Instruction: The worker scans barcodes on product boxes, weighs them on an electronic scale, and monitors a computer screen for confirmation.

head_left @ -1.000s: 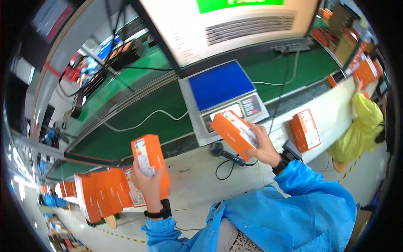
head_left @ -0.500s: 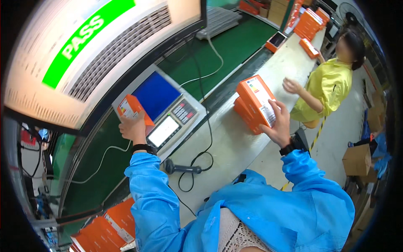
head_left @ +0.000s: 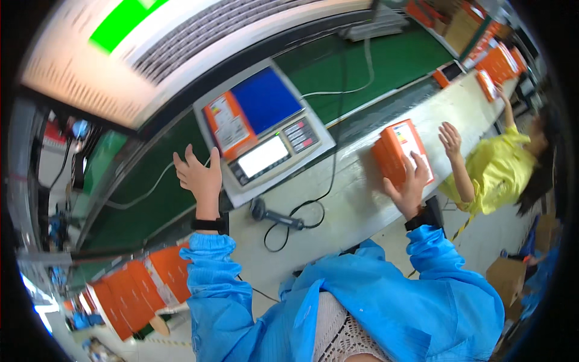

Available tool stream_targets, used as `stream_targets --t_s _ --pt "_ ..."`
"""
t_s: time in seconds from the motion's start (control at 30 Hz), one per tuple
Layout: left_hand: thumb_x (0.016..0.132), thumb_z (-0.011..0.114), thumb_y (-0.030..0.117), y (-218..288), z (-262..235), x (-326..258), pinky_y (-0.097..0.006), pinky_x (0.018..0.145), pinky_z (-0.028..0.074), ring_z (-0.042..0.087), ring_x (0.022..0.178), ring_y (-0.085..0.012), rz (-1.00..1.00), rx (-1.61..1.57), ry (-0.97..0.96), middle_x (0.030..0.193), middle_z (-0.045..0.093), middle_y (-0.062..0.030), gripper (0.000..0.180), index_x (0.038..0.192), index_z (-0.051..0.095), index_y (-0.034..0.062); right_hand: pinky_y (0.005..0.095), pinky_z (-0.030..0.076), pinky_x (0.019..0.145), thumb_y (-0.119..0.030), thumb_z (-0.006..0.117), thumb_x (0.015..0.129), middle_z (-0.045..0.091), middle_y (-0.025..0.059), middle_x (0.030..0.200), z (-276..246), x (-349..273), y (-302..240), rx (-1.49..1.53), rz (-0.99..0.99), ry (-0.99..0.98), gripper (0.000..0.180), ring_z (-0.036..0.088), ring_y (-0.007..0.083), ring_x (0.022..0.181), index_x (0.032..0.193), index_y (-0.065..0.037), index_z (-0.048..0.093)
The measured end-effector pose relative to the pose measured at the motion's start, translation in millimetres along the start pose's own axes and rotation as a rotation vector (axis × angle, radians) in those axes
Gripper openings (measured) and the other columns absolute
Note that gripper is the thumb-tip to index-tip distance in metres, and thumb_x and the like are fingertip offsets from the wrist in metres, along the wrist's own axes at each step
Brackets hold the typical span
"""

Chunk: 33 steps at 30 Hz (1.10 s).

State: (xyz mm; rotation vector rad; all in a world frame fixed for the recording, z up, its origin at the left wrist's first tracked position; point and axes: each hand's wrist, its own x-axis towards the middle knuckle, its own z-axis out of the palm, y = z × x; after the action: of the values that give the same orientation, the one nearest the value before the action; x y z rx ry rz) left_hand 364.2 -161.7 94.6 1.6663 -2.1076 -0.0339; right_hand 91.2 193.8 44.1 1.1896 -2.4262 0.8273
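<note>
My left hand (head_left: pixel 198 176) is raised with fingers spread and holds nothing, just left of a weighing scale (head_left: pixel 265 130) with a blue platform. A small orange box (head_left: pixel 228 125) lies on the scale's left side, apart from that hand. My right hand (head_left: pixel 410 184) rests on a second orange box (head_left: pixel 398 151) that lies on the white bench (head_left: pixel 344 205), fingers over its label side. Both my forearms wear blue sleeves and black wristbands.
A black handheld scanner (head_left: pixel 274 214) with its cable lies on the bench below the scale. A stack of orange boxes (head_left: pixel 136 286) stands at lower left. A person in yellow (head_left: pixel 494 169) reaches in at the right. More orange boxes (head_left: pixel 494 66) lie far right. A large screen (head_left: pixel 151 42) hangs above.
My left hand has let go of the small orange box on the scale and drawn back to the left. My right hand has lowered its box onto the bench.
</note>
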Motion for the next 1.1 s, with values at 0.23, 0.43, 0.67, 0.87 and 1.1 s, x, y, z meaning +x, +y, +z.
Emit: stream_targets --t_s 0.23,0.43,0.67,0.87,1.1 --pt "0.080 0.066 0.031 -135.3 -102.1 -89.8 -0.054 0.099 0.029 0.033 0.124 -0.0414 -0.013 0.247 0.268 0.137 0.035 -0.0233 0.055 0.126 0.047 0.0079 0.0424 0.043 0.090 -0.029 0.076 0.068 0.052 0.0198 0.114 127.1 -49.9 -163.3 0.555 -0.245 -0.811 0.059 0.050 0.0378 0.107 0.116 -0.002 0.053" --pt "0.083 0.063 0.025 -239.9 -153.9 -174.8 -0.052 0.101 0.029 0.035 0.123 -0.0416 -0.135 0.339 0.229 0.132 0.037 -0.0269 0.051 0.124 0.047 -0.0009 0.0478 0.048 0.075 -0.018 0.067 0.068 0.062 0.0246 0.088 189.6 -75.3 -213.0 0.485 -0.113 -0.982 0.038 0.061 0.0406 0.085 0.099 -0.001 0.054" --pt "0.085 0.062 0.029 -292.8 -139.7 -214.3 -0.050 0.104 0.028 0.033 0.126 -0.0430 -0.161 0.240 0.142 0.137 0.035 -0.0290 0.060 0.130 0.041 -0.0055 0.0441 0.048 0.077 -0.015 0.064 0.070 0.063 0.0241 0.088 144.4 -50.8 -227.9 0.679 -0.107 -0.835 0.055 0.062 0.0391 0.087 0.121 -0.004 0.051" --pt "0.085 0.061 0.039 -294.5 -129.0 -222.2 -0.055 0.105 0.022 0.025 0.131 -0.0464 -0.241 0.362 0.126 0.142 0.028 -0.0305 0.070 0.136 0.036 -0.0014 0.0375 0.049 0.067 -0.021 0.061 0.074 0.062 0.0170 0.079 105.1 17.7 -260.0 1.001 0.281 -0.790 0.049 0.062 0.0278 0.072 0.115 0.002 0.050" --pt "0.084 0.061 0.042 -289.4 -146.5 -203.9 -0.056 0.101 0.026 0.030 0.127 -0.0451 -0.409 0.264 0.029 0.138 0.033 -0.0298 0.058 0.124 0.047 0.0022 0.0379 0.049 0.060 -0.028 0.062 0.075 0.063 0.0175 0.075 121.1 55.7 -277.6 0.805 0.287 -0.598 0.044 0.063 0.0271 0.064 0.104 0.004 0.055"
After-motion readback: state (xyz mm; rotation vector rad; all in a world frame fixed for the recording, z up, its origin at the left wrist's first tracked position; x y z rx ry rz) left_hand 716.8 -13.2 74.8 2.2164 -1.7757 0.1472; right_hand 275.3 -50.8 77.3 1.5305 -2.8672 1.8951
